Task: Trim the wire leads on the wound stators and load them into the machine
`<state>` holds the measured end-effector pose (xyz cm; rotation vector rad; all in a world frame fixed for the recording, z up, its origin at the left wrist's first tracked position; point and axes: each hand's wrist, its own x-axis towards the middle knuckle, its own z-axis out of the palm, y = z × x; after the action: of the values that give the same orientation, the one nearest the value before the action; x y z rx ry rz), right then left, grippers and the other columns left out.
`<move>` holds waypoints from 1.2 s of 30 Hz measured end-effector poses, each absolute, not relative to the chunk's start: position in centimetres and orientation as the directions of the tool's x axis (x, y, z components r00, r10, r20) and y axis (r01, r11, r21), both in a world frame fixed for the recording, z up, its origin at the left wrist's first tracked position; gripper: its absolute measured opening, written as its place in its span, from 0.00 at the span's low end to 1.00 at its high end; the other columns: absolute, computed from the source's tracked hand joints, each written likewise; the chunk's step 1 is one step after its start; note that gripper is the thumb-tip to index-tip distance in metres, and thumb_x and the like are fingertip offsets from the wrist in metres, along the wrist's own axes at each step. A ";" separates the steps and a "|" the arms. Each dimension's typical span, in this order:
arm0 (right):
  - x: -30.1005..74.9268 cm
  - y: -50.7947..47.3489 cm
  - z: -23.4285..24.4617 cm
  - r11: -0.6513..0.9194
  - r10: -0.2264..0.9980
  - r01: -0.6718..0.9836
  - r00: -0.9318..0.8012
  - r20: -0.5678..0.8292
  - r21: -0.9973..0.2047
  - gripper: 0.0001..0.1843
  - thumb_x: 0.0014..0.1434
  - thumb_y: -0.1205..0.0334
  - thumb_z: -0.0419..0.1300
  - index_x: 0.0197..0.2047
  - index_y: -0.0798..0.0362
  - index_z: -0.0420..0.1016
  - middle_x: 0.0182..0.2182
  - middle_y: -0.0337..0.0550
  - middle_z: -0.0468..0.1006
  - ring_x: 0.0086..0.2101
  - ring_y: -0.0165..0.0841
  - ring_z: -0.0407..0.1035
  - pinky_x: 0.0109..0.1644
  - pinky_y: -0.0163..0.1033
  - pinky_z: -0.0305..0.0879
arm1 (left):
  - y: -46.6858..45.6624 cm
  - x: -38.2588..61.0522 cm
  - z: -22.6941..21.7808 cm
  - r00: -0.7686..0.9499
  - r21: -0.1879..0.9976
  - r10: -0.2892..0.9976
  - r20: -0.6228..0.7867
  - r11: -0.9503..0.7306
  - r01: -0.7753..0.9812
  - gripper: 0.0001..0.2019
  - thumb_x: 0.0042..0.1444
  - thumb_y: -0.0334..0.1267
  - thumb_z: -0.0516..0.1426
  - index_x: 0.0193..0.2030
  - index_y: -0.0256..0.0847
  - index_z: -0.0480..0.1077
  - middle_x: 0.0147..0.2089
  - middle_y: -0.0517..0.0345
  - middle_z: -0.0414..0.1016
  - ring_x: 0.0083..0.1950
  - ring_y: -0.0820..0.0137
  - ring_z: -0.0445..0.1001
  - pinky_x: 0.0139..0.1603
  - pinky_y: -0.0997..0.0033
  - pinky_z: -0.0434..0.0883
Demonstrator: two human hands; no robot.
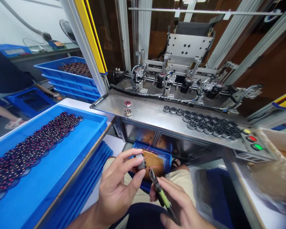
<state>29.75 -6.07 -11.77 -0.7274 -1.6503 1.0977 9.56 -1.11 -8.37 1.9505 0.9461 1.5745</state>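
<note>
Between the thumb and fingers of my left hand (pixel 120 178) is a motor stator (pixel 140 161), a small grey ring with thin red and copper wire ends sticking out to the right. My right hand (pixel 178 200) is wrapped round cutting pliers (pixel 163 195) with green and black handles. The plier jaws point up and sit close to the wire ends, just right of the stator; whether they touch a wire I cannot tell. Below both hands, a blue bin (pixel 168 160) with a brown bottom stands between my knees.
A steel ledge (pixel 147 116) ahead carries two wound stators (pixel 128 108) and rows of black unwound cores (pixel 205 122). Behind it stands a winding machine (pixel 188 47). At left, a blue tray (pixel 95 119) holds many wound stators. Control buttons (pixel 252 138) sit at right. Another person (pixel 7 76) is at far left.
</note>
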 end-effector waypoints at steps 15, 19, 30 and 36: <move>29.1 -5.6 -11.5 0.441 0.847 0.008 -0.334 0.414 -0.897 0.38 0.52 0.74 0.56 0.67 0.45 0.63 0.32 0.44 0.77 0.29 0.32 0.70 0.33 0.37 0.71 | -1.2 9.3 -8.6 0.117 0.743 0.765 0.633 -0.643 0.184 0.23 0.53 0.18 0.61 0.54 0.39 0.73 0.56 0.47 0.73 0.51 0.65 0.76 0.40 0.72 0.75; 29.2 -5.7 -11.1 0.445 0.848 0.022 -0.332 0.413 -0.895 0.38 0.53 0.73 0.56 0.67 0.45 0.63 0.28 0.40 0.74 0.27 0.31 0.68 0.30 0.35 0.68 | -1.3 9.3 -8.5 0.123 0.753 0.772 0.624 -0.636 0.170 0.22 0.54 0.18 0.61 0.54 0.39 0.73 0.56 0.47 0.74 0.53 0.65 0.75 0.42 0.73 0.75; 29.6 -4.9 -8.1 0.493 0.836 0.094 -0.327 0.441 -0.865 0.47 0.43 0.78 0.53 0.67 0.40 0.63 0.46 0.44 0.77 0.42 0.38 0.75 0.48 0.38 0.74 | -1.5 9.3 -7.8 0.171 0.720 0.735 0.656 -0.678 0.150 0.21 0.54 0.18 0.60 0.54 0.38 0.72 0.56 0.47 0.74 0.55 0.65 0.75 0.53 0.69 0.76; 29.8 -5.1 -8.0 0.494 0.839 0.157 -0.342 0.423 -0.855 0.44 0.46 0.75 0.55 0.67 0.44 0.62 0.46 0.47 0.78 0.41 0.40 0.75 0.45 0.40 0.76 | -1.6 9.3 -7.5 0.196 0.690 0.707 0.680 -0.707 0.156 0.21 0.54 0.19 0.61 0.53 0.38 0.72 0.55 0.46 0.75 0.56 0.63 0.75 0.57 0.65 0.76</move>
<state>29.80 -5.05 -8.00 -0.8382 -1.7975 0.9098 9.31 -1.59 -7.48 2.0022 0.8028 1.5326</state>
